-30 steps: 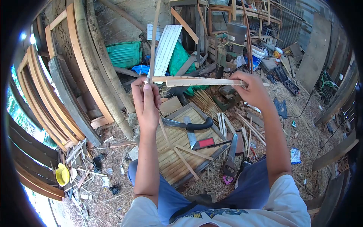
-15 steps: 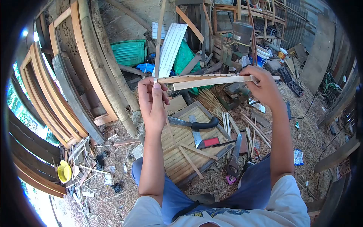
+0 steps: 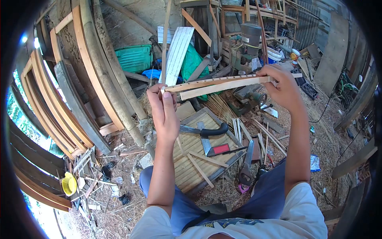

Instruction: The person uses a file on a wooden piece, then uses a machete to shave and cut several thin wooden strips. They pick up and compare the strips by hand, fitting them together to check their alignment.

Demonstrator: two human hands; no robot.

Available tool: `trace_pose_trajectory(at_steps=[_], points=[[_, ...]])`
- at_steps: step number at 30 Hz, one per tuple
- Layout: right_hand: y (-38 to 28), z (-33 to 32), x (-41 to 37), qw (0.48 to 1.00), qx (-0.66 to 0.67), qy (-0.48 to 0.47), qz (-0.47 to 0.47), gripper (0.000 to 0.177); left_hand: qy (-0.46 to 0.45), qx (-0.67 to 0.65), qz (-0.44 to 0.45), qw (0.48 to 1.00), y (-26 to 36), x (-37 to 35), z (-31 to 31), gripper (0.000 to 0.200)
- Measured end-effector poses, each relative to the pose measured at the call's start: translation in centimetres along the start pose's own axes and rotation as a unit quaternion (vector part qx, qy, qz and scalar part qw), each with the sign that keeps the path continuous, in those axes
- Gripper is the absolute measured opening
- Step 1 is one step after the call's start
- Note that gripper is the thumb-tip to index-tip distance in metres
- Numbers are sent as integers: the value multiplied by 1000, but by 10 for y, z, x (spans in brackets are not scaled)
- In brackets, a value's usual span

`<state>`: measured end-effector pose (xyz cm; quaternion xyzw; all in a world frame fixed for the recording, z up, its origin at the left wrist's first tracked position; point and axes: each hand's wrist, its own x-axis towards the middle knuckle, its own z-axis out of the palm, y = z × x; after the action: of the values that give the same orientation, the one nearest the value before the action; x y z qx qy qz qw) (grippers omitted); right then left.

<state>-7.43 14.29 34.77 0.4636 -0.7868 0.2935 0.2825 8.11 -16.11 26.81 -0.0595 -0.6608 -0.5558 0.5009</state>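
Observation:
My left hand (image 3: 162,109) is closed, pinching the left end of a wooden strip with a row of dark holes (image 3: 213,82). A long thin upright strip (image 3: 164,51) passes through the same grip. My right hand (image 3: 281,85) is closed around the other end of the holed strip and a plain wooden strip (image 3: 223,87), whose left end hangs free just below. Beneath my hands, a slatted wooden panel (image 3: 191,171) carries a blade with a curved black handle (image 3: 215,130), a flat metal tool with a red-and-black handle (image 3: 220,149) and thin crossed strips (image 3: 201,169).
A handsaw (image 3: 246,163) lies at the panel's right edge, by my leg. Bamboo and wooden frames (image 3: 93,67) lean at left. A yellow bowl (image 3: 69,184), scraps and shavings cover the ground. Behind are a green crate (image 3: 134,57), a white board (image 3: 179,53) and buckets (image 3: 273,55).
The right ends of both held strips have risen slightly with my right hand. My left hand has dropped slightly, keeping its pinch. The view has shifted a little.

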Motion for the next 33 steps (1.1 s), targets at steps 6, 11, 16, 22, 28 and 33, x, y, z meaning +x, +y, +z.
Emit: trace_pose_trajectory(at_steps=[6, 11, 16, 22, 28, 33], points=[[-6, -5, -3, 1000, -7, -25, 1, 22, -7, -3, -15, 1000, 1, -2, 0, 20], [-3, -4, -2, 995, -3, -90, 34, 25, -4, -42, -15, 999, -4, -1, -1, 21], [1, -7, -1, 996, 34, -84, -9, 26, -10, 0, -24, 1000, 5, -1, -2, 25], [-2, -14, -3, 994, 40, -94, 38, 29, -29, 11, 0, 1000, 0, 0, -3, 25], [3, -12, -5, 996, 17, -87, -2, 30, -34, -6, 17, 999, -3, 1, -4, 22], [9, -9, -6, 997, -6, -72, -33, 28, -25, 12, 24, 999, 2, 1, -3, 22]])
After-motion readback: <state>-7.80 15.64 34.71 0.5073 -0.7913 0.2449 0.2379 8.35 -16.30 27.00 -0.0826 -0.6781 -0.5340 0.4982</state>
